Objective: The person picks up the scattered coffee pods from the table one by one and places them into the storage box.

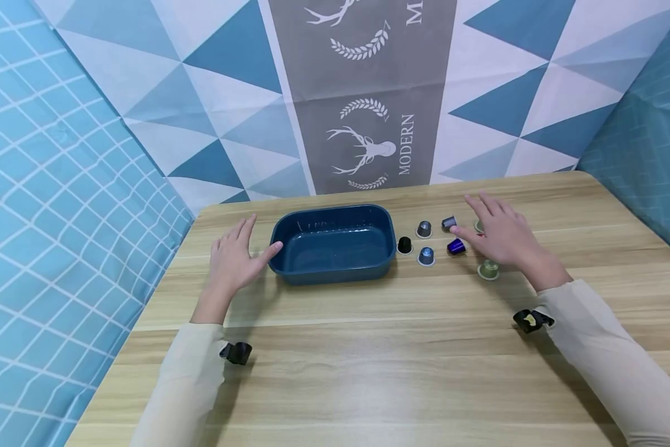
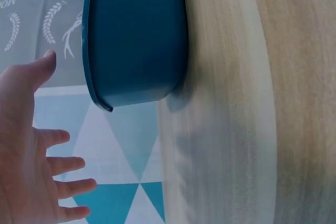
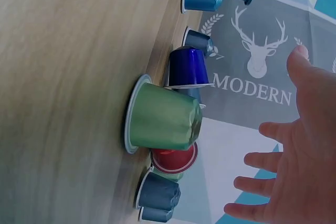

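Pale sleeves (image 1: 181,372) are stretched over table (image 1: 362,366), L hand (image 1: 232,261) & R hand (image 1: 503,234) held empty, splayed; capsules (image 1: 426,256), prob. light & slick, best pinched mid-body, are scattered R of blue bin (image 1: 330,276).

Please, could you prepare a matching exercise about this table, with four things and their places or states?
1. left hand
2. right hand
3. dish
4. black capsule

A. stands upright just beside the dish's right end
B. partly hides the red capsule in the head view
C. is at the dish's left end
D. is dark blue and open-topped

Pairs: 1-C, 2-B, 3-D, 4-A
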Tool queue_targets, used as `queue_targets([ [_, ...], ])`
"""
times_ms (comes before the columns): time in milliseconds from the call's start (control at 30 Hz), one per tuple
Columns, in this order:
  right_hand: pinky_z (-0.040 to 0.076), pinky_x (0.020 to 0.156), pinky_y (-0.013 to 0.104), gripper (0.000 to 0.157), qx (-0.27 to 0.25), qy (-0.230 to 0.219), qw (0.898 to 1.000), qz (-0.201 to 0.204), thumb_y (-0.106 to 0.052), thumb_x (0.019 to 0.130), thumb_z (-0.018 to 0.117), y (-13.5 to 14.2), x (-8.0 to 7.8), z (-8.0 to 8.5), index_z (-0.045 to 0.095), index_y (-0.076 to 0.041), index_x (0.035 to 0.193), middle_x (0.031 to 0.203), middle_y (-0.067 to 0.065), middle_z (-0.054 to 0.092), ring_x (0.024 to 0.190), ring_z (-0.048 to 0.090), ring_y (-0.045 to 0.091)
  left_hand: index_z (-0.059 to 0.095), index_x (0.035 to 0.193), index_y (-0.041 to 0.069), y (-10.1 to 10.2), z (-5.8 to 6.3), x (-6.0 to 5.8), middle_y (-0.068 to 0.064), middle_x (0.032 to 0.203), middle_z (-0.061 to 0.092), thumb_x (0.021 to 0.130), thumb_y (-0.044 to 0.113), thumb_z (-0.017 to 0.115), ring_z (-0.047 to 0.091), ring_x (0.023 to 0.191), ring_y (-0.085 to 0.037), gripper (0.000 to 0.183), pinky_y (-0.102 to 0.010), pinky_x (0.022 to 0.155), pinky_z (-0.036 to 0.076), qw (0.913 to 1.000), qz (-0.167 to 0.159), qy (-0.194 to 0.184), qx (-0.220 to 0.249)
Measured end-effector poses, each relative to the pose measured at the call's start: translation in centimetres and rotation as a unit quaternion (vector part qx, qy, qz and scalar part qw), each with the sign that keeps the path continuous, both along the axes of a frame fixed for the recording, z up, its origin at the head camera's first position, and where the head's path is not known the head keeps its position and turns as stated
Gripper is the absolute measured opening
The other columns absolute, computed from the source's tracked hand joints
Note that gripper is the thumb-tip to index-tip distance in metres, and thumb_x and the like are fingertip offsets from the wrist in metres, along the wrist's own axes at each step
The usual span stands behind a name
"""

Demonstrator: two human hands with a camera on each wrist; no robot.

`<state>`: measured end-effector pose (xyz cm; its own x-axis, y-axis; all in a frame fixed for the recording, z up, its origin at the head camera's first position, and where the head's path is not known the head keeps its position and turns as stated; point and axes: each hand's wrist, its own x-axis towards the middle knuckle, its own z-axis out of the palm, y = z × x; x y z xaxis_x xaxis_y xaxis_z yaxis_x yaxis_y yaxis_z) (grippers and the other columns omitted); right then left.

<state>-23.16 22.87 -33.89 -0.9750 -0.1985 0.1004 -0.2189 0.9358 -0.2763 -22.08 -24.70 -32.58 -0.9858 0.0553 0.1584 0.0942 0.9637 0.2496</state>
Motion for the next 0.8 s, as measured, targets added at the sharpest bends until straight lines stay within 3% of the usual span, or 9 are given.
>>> queue_targets([
  [433,0.022,0.107,0.069,0.081,-0.012,0.026,1.0,0.0,-0.063,0.095,0.039,0.3,0.16,0.42,0.024,-0.007,0.152,0.154,0.027,0.024,0.139,0.023,0.052,0.028,0.152,0.012,0.0,0.05,-0.31,-0.02,0.154,0.031,0.09,0.062,0.051,0.035,0.137,-0.046,0.082,-0.063,0.108,0.03,0.9984,-0.017,0.053,0.013],
  [800,0.025,0.109,0.065,0.08,-0.023,0.028,0.999,-0.006,-0.061,0.095,0.042,0.61,0.42,0.77,0.029,-0.003,0.149,0.15,0.028,0.031,0.137,0.028,0.049,0.036,0.148,0.009,-0.22,0.08,-0.71,-0.019,0.152,0.037,0.091,0.057,0.052,0.033,0.141,-0.04,0.076,-0.058,0.113,0.029,0.9961,-0.024,0.043,0.073],
])
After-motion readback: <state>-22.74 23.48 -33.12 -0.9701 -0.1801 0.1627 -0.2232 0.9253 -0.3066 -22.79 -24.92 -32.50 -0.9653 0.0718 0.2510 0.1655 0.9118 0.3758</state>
